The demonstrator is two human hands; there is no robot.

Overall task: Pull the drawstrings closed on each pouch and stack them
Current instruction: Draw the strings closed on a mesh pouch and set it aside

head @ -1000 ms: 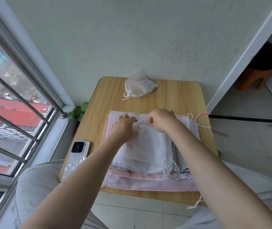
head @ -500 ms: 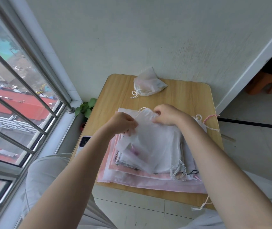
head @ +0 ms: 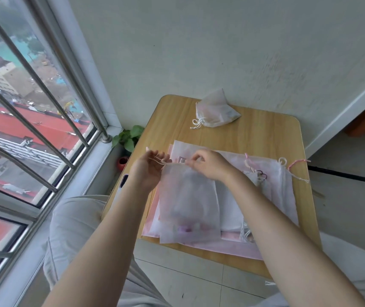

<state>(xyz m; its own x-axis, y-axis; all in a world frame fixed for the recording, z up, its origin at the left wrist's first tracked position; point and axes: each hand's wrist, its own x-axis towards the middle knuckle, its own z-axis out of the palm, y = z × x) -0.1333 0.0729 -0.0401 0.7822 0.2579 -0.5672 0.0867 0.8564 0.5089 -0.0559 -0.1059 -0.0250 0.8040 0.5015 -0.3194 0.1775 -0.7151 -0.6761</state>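
We count one desk, two hands, the left and the right, one sheer pouch held between them, one cinched pouch at twelve o'clock, one plant at nine. The flat pile defies exact counting.

Mostly hidden stuff here

The pale phone sits mostly behind the left forearm (just one edge peeks out), and small pinkish contents inside the sheer white pouch stay blurry.
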